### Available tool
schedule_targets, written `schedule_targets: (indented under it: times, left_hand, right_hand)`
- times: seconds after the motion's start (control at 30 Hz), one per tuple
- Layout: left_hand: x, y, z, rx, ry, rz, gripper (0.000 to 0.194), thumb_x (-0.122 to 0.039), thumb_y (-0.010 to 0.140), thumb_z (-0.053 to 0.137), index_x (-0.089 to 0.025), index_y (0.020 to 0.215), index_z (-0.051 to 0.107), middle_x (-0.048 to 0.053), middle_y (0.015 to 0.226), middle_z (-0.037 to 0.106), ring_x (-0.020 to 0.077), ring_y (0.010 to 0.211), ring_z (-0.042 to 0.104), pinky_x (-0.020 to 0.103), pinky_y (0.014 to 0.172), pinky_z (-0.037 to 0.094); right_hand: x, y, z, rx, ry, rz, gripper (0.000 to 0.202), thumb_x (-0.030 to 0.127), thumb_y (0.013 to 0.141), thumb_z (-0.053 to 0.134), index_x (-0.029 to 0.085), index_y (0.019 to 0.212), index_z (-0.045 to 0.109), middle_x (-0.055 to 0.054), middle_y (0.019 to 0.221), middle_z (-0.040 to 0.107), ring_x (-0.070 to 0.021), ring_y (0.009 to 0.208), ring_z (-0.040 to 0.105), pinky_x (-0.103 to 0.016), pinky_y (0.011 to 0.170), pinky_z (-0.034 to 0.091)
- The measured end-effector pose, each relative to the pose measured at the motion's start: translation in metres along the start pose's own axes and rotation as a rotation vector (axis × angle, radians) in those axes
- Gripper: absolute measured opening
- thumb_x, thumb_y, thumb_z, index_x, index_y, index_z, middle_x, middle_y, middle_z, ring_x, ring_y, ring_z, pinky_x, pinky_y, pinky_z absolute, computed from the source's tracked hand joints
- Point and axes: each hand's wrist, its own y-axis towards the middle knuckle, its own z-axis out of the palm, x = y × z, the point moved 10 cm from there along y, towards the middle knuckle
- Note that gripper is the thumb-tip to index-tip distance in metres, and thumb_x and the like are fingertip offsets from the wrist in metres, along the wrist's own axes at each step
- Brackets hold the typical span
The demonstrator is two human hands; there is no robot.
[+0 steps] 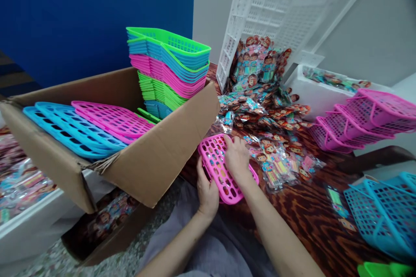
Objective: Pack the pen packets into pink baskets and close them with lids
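A pink plastic basket lid with oval holes lies over a pink basket, tilted above my lap near the table's edge. Small coloured contents show through the holes. My left hand wraps round the left side of the basket, thumb near the rim. Across the lid's upper right lies my right hand, its fingers curled and touching the lid. Most of the basket under the lid is hidden. Clear packets with printed doll figures are spread on the table just right of my right hand.
A cardboard box on the left holds blue and pink lids and stacked baskets. A tipped white crate spills packets at the back. Pink baskets and a blue basket stand right on the wood-patterned table.
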Motion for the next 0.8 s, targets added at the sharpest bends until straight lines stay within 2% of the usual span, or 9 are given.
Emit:
schedule_targets:
  times: [0.17,0.27,0.33,0.47,0.53,0.63,0.73,0.8]
  left_hand:
    - [0.015,-0.001,-0.004,0.057,-0.094,-0.033,0.055,-0.033,0.097,0.045,-0.025,0.151,0.038,0.005,0.158,0.040,0.0239,0.144,0.038,0.038,0.120,0.030]
    - [0.016,0.001,-0.011,0.064,0.014,-0.016,0.053,-0.031,0.097,0.044,-0.026,0.150,0.041,0.006,0.157,0.040,0.0248,0.144,0.038,0.042,0.120,0.029]
    - [0.004,0.004,-0.018,0.053,0.183,0.079,0.052,-0.028,0.096,0.046,-0.027,0.148,0.044,0.007,0.157,0.039,0.0261,0.145,0.036,0.047,0.121,0.026]
    - [-0.041,0.015,-0.024,0.072,0.479,0.388,0.048,-0.022,0.092,0.053,-0.027,0.140,0.055,0.008,0.156,0.040,0.0297,0.146,0.033,0.052,0.122,0.020]
    - [-0.061,0.024,-0.018,0.145,0.507,0.488,0.045,-0.019,0.094,0.049,-0.026,0.138,0.057,0.008,0.153,0.044,0.0274,0.144,0.037,0.049,0.122,0.024]
    - [-0.083,0.040,0.005,0.336,0.475,0.551,0.049,-0.014,0.095,0.041,-0.024,0.142,0.053,0.009,0.149,0.049,0.0234,0.142,0.040,0.043,0.123,0.026]
    - [-0.093,0.050,0.029,0.489,0.468,0.554,0.047,-0.014,0.091,0.046,-0.024,0.134,0.061,0.008,0.143,0.056,0.0255,0.141,0.041,0.044,0.124,0.022]
    - [-0.092,0.051,0.039,0.572,0.447,0.531,0.039,-0.018,0.090,0.050,-0.025,0.124,0.068,0.008,0.135,0.061,0.0270,0.135,0.048,0.045,0.121,0.028]
  right_hand:
    - [0.010,-0.004,-0.003,0.020,-0.003,0.024,0.049,0.012,0.096,0.039,0.025,0.140,0.053,-0.013,0.111,0.060,-0.0273,0.104,0.055,-0.036,0.083,0.044]
    - [0.004,-0.004,0.002,0.021,0.105,0.050,0.051,0.011,0.095,0.038,0.026,0.141,0.053,-0.013,0.112,0.062,-0.0261,0.104,0.057,-0.035,0.085,0.044]
    - [-0.007,-0.001,0.006,0.008,0.262,0.086,0.049,0.013,0.096,0.037,0.024,0.140,0.056,-0.012,0.114,0.064,-0.0245,0.106,0.058,-0.034,0.090,0.044]
    - [-0.033,0.006,0.012,-0.092,0.703,0.145,0.041,0.021,0.094,0.043,0.018,0.130,0.062,-0.010,0.123,0.068,-0.0221,0.114,0.059,-0.036,0.104,0.041]
    - [-0.044,0.011,0.019,-0.119,0.951,0.181,0.039,0.026,0.089,0.049,0.016,0.123,0.065,-0.010,0.120,0.070,-0.0221,0.110,0.063,-0.036,0.102,0.045]
    - [-0.057,0.017,0.029,-0.138,1.240,0.245,0.040,0.033,0.081,0.057,0.013,0.114,0.068,-0.013,0.112,0.073,-0.0234,0.100,0.067,-0.038,0.093,0.051]
    - [-0.062,0.018,0.037,-0.135,1.382,0.300,0.045,0.034,0.076,0.060,0.011,0.114,0.067,-0.015,0.111,0.073,-0.0235,0.097,0.069,-0.038,0.088,0.054]
    - [-0.062,0.018,0.039,-0.119,1.359,0.312,0.046,0.032,0.077,0.058,0.010,0.116,0.066,-0.015,0.112,0.073,-0.0229,0.097,0.069,-0.037,0.088,0.054]
